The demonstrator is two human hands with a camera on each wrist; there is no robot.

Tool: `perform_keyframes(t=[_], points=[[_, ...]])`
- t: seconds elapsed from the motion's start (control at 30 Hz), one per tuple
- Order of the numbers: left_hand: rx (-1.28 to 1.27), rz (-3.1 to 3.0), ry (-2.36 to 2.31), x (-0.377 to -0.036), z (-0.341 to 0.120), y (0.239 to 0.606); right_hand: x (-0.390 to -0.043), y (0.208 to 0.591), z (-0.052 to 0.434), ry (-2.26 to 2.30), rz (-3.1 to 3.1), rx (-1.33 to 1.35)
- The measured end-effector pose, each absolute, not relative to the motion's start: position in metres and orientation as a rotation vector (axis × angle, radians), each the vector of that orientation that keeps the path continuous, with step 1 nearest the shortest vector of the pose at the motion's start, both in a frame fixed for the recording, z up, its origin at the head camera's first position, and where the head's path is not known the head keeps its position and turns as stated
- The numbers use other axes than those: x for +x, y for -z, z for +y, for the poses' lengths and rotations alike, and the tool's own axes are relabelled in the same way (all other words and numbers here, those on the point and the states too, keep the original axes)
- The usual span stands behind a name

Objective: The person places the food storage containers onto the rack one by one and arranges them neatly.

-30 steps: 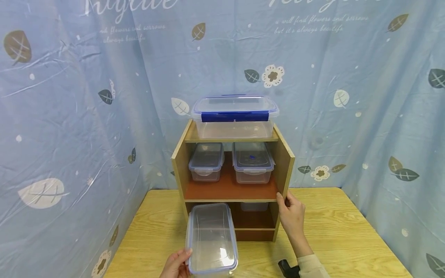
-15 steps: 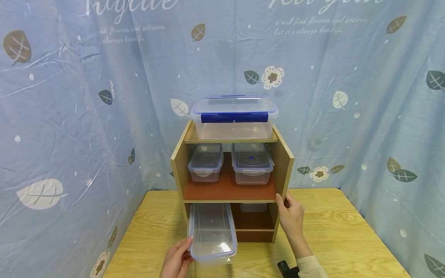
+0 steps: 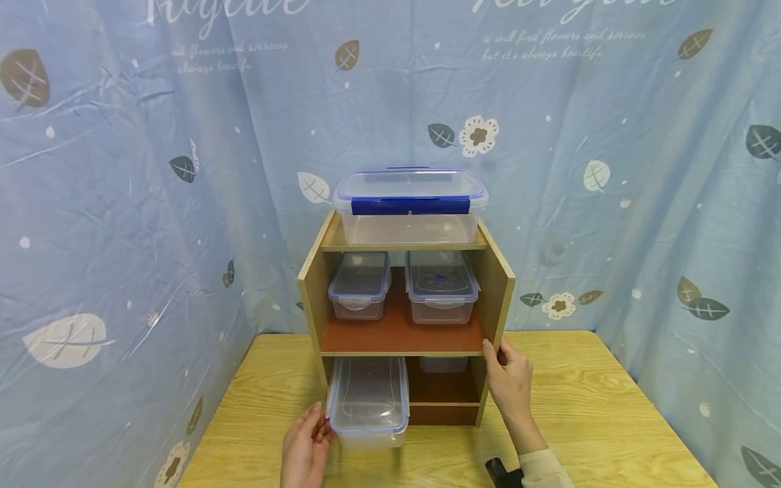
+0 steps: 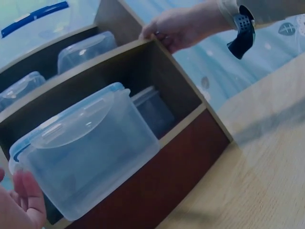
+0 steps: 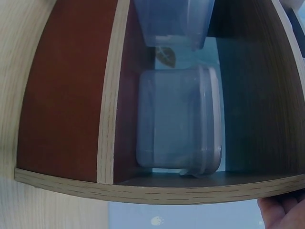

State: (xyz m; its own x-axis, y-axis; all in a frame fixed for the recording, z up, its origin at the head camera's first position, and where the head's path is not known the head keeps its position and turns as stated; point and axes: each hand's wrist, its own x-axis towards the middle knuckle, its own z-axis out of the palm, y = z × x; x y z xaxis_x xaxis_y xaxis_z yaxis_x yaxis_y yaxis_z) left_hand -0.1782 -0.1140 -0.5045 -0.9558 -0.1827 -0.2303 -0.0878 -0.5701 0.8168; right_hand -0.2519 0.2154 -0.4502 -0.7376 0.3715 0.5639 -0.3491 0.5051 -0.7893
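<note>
A clear storage container (image 3: 369, 400) with a blue-edged lid lies in the lower left compartment of a wooden shelf unit (image 3: 403, 343), its front end jutting past the shelf edge. My left hand (image 3: 305, 440) is at its front left corner, loosely bent fingertips touching the side and the thumb off the lid. In the left wrist view the container's (image 4: 90, 148) bottom lies over the shelf's front board. With thumb and fingers, my right hand (image 3: 511, 379) grips the front edge of the unit's right side panel. Most of those fingers are hidden behind the panel.
Two smaller lidded containers, left (image 3: 360, 288) and right (image 3: 442, 288), sit on the middle shelf. A large container (image 3: 411, 207) with a blue latch stands on top. Another container (image 5: 178, 121) sits inside the lower right. The unit stands on a wooden table (image 3: 567, 407) before a curtain (image 3: 549, 203).
The clear container has slid away from me, deeper into the lower left compartment. My left hand has followed it and loosened from a pinch. The right hand keeps its grip on the panel.
</note>
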Motion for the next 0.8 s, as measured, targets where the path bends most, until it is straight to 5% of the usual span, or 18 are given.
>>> perform_keyframes(t=[0.3,0.53,0.8], points=[[0.422,-1.638,2.28,-0.165,-0.104,0.505,-0.251,0.45,0.215,-1.3,-2.017,0.0],[-0.195,-1.74,0.81,-0.161,-0.08,0.525,-0.251,0.45,0.215,-1.3,-2.019,0.003],[-0.64,-1.722,0.321,-0.171,-0.06,0.536,-0.252,0.449,0.214,-1.282,-2.024,-0.001]])
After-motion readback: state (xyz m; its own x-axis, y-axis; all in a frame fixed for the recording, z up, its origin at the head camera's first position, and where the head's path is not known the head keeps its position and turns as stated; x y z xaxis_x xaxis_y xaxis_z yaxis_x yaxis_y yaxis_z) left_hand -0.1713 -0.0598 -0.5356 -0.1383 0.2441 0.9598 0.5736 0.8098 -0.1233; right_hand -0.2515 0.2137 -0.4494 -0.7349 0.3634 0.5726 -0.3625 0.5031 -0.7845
